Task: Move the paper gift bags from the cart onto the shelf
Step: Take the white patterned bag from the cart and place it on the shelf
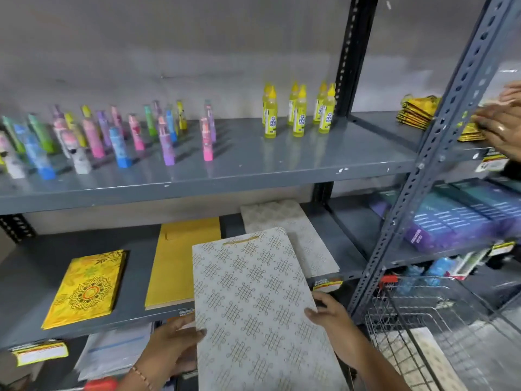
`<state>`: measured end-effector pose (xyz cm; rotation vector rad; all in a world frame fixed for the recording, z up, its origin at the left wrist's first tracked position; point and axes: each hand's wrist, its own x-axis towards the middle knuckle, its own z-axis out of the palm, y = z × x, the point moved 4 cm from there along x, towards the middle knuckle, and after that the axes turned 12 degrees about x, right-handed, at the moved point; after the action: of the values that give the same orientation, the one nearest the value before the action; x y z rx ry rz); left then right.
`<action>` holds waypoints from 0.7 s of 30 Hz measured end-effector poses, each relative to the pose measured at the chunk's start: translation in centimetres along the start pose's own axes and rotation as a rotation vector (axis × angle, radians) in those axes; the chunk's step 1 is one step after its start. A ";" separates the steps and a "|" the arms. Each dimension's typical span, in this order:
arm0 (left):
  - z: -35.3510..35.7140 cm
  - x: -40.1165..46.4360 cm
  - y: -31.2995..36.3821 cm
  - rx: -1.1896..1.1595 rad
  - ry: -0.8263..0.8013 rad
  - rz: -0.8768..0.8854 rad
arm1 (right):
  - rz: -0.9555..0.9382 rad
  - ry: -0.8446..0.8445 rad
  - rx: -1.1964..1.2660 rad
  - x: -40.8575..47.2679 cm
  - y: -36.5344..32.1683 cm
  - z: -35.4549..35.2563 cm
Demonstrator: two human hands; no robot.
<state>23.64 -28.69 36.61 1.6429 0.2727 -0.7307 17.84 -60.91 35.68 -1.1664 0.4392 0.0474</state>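
Observation:
I hold a flat white paper gift bag [253, 300] with a gold lattice pattern and a gold handle, tilted up toward the grey shelf [135, 311]. My left hand [172, 348] grips its lower left edge and my right hand [335, 320] grips its right edge. Its top end overlaps a stack of matching white bags [287, 221] lying on the shelf. Left of that lie plain yellow bags [180, 266] and a yellow mandala-print bag [87, 286]. The wire cart [428, 328] at the lower right holds another white patterned bag [428, 359].
The upper shelf [253, 165] carries several coloured tubes [93, 136] and yellow glue bottles [298, 111]. A slotted grey upright [439, 131] stands right of the bag stack. Another person's hands [504, 119] handle yellow packets [417, 108] on the neighbouring rack. Boxes [451, 218] sit below there.

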 end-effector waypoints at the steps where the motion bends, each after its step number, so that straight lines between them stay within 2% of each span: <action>1: 0.9 0.7 0.6 0.001 -0.024 0.007 | -0.001 0.010 0.001 1.0 -0.6 -0.5; 6: 5.0 5.4 4.8 0.082 -0.018 0.103 | -0.011 -0.014 0.011 7.5 -5.5 -3.1; 11: 8.7 10.9 10.9 0.037 -0.002 0.119 | 0.039 0.057 -0.061 14.9 -9.9 -7.0; 13: 9.8 13.4 12.9 0.033 0.029 0.101 | 0.031 0.036 -0.113 17.0 -11.0 -8.0; 16: 11.2 17.0 14.9 0.056 0.092 0.064 | -0.011 0.105 -0.206 19.8 -12.1 -9.2; 21: 11.8 22.4 15.8 0.118 0.286 0.047 | -0.042 0.191 -0.343 23.1 -12.2 -9.3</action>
<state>46.05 -48.32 35.36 1.8611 0.4000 -0.4822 39.24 -78.47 35.16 -1.5247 0.5901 -0.0269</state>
